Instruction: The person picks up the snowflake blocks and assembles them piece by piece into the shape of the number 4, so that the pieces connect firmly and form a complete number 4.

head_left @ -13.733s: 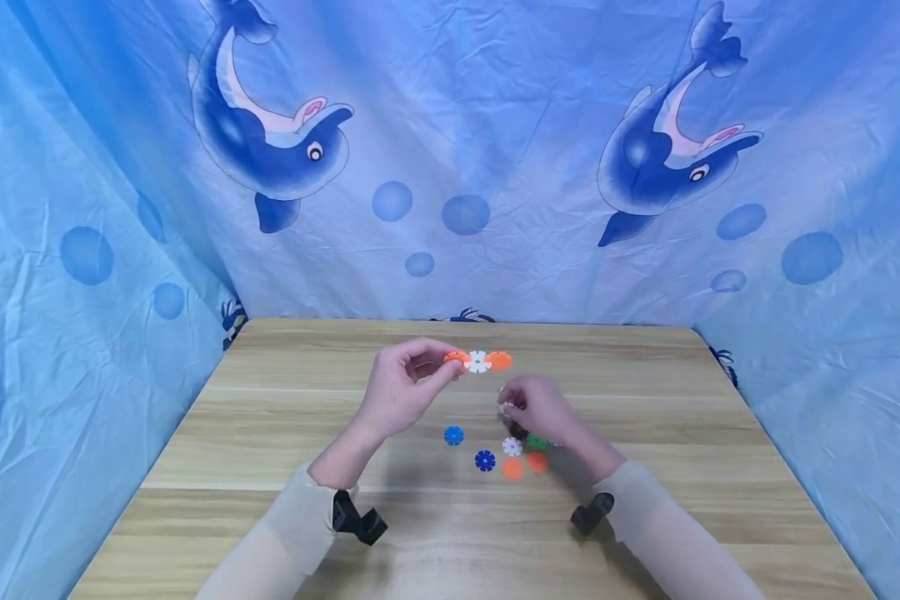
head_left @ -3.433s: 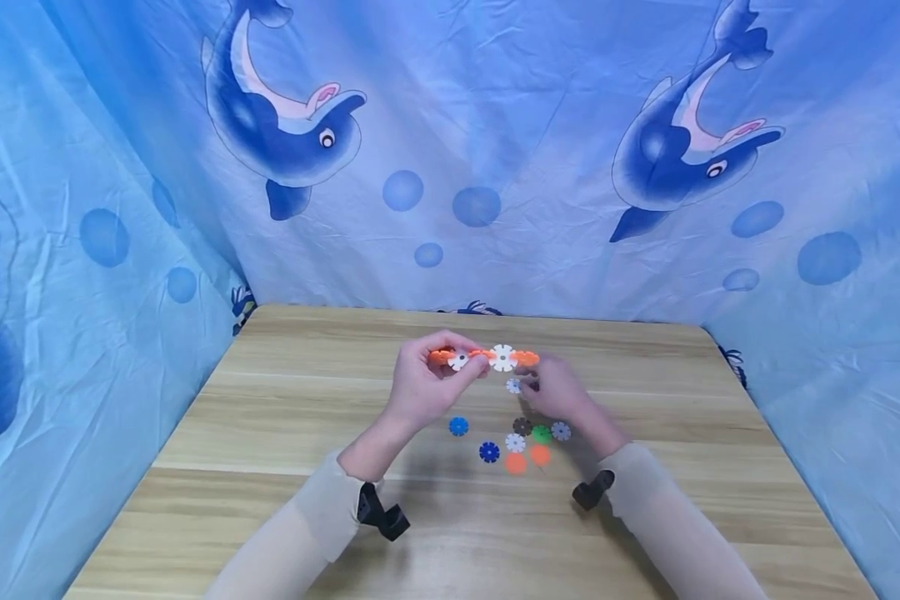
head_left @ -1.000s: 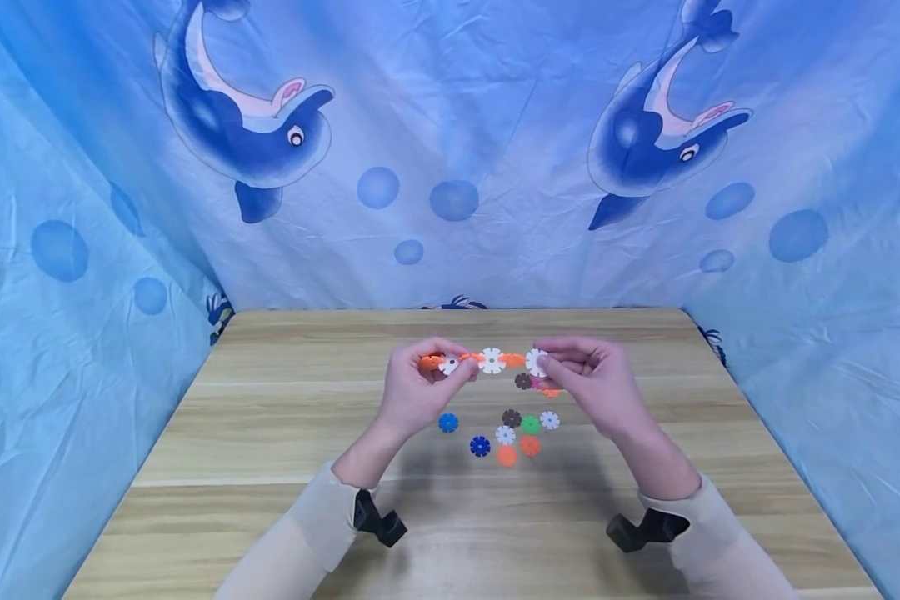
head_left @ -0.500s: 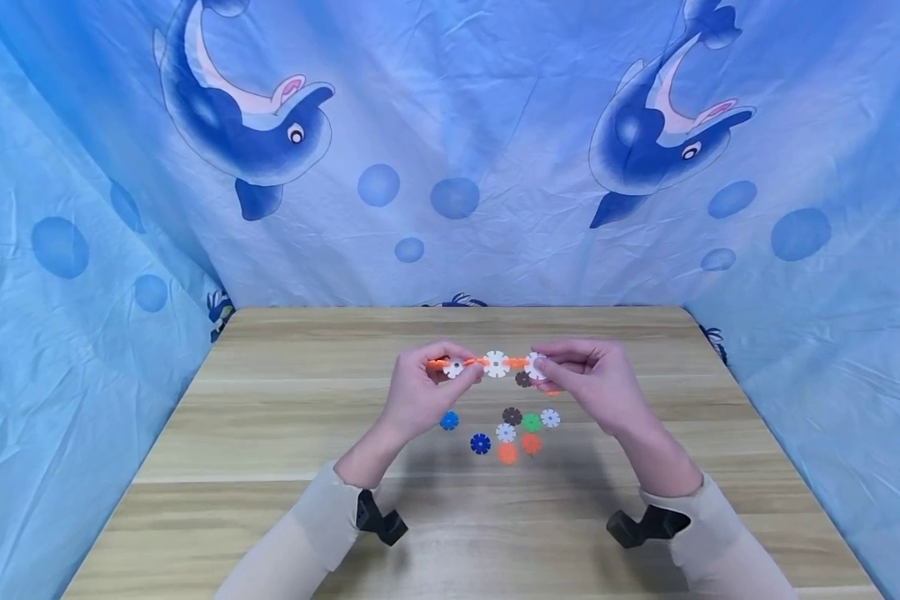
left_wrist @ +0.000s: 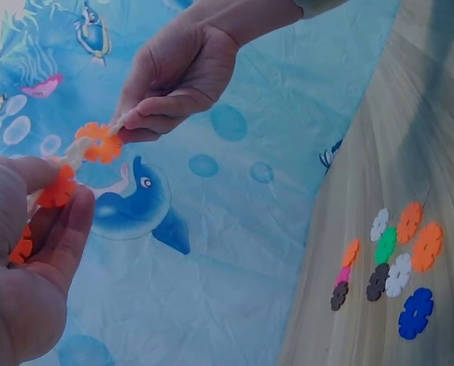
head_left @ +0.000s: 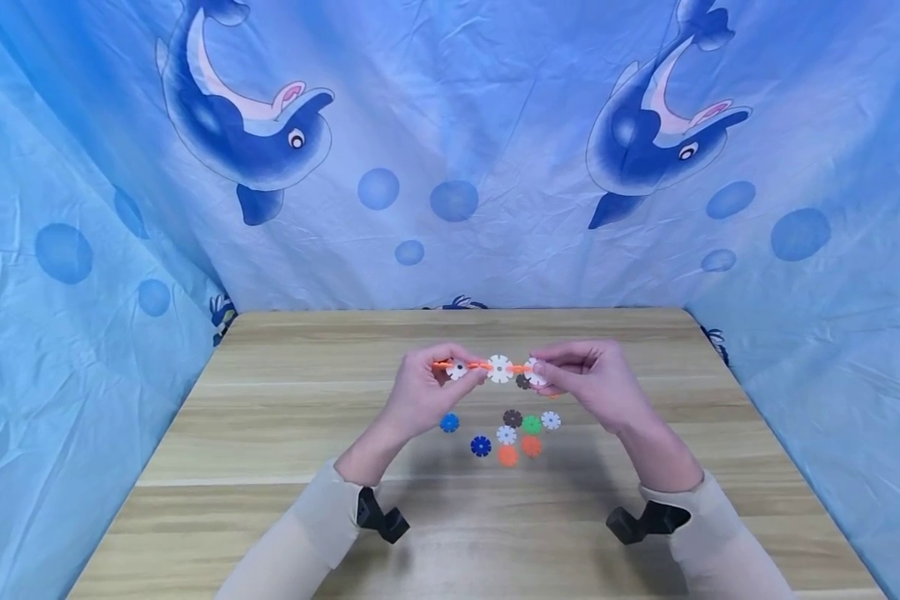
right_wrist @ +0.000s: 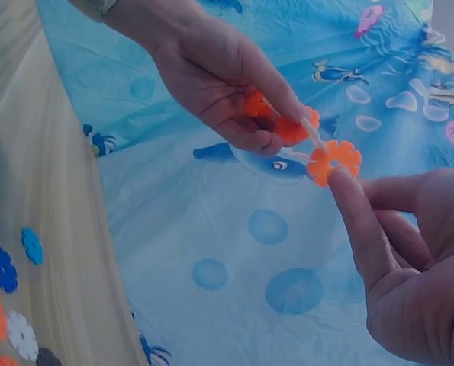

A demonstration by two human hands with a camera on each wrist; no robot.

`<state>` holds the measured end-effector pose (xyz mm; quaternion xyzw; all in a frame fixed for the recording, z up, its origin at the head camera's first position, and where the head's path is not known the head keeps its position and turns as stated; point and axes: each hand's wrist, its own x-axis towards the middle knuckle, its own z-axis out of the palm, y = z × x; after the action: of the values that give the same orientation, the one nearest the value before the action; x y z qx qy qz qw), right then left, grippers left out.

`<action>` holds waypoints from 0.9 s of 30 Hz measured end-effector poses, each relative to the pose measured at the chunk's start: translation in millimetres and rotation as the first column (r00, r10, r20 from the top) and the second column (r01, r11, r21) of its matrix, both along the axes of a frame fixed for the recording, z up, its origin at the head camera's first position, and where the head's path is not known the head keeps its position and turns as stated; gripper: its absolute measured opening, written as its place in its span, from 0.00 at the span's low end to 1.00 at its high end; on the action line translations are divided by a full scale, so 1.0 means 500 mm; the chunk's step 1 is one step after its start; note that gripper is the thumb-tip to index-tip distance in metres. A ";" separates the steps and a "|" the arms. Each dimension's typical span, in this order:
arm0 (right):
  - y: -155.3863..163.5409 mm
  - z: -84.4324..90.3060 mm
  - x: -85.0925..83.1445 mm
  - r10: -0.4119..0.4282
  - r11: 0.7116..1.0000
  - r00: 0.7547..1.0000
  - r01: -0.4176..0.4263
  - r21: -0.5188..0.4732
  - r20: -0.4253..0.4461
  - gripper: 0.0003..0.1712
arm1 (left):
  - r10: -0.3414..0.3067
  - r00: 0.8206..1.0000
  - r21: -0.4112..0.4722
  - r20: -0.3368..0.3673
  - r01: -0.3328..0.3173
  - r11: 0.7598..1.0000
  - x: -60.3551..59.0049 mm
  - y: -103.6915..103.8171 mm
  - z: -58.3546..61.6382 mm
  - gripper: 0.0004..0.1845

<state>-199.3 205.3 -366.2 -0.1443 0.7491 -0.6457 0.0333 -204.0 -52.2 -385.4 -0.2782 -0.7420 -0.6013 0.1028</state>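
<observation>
My left hand (head_left: 423,392) pinches a chain of slotted snowflake discs, orange and white by turns, above the table. Orange discs (left_wrist: 99,142) stand crosswise to the white ones, nearly edge-on in the head view. A white disc (head_left: 499,368) sits mid-chain, between the two hands. My right hand (head_left: 600,385) pinches another white disc (head_left: 534,372) between thumb and fingers at the chain's right end. That disc meets the last orange disc (right_wrist: 335,162); how deep the slots engage is hidden by fingertips.
Loose discs lie on the wooden table (head_left: 270,450) below the hands: light blue (head_left: 449,423), dark blue (head_left: 481,447), green (head_left: 531,425), brown (head_left: 512,418), white (head_left: 551,420) and orange (head_left: 507,455). Another brown disc (head_left: 523,382) lies farther back, partly hidden. Printed blue cloth (head_left: 450,150) surrounds the table.
The chain has grown from three discs. My right hand has picked up a white disc from the table and brought it against the right end. Lately the chain has turned, orange discs now edge-on.
</observation>
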 end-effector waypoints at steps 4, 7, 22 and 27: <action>0.001 0.004 0.000 -0.007 1.000 1.000 0.007 0.011 -0.004 0.22 | -0.009 0.999 0.013 -0.031 0.009 1.000 0.002 0.002 0.004 0.02; -0.001 0.008 0.000 -0.024 0.999 0.998 0.026 0.042 -0.057 0.22 | 0.002 1.000 0.035 -0.025 -0.001 0.999 0.003 0.003 0.007 0.03; 0.057 -0.052 -0.075 -0.136 0.835 0.928 0.296 0.464 -0.347 0.10 | 0.033 0.998 0.121 0.061 -0.040 0.992 0.002 -0.010 0.020 0.06; 0.074 -0.116 -0.114 -0.072 0.757 0.950 0.251 0.603 -0.305 0.10 | 0.015 0.997 0.120 0.072 -0.023 0.993 0.012 -0.010 0.028 0.06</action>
<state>-256.5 242.4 -424.1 -0.1429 0.9300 -0.3300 -0.0761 -198.3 -57.1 -371.3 -0.2428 -0.7101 -0.6536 0.0986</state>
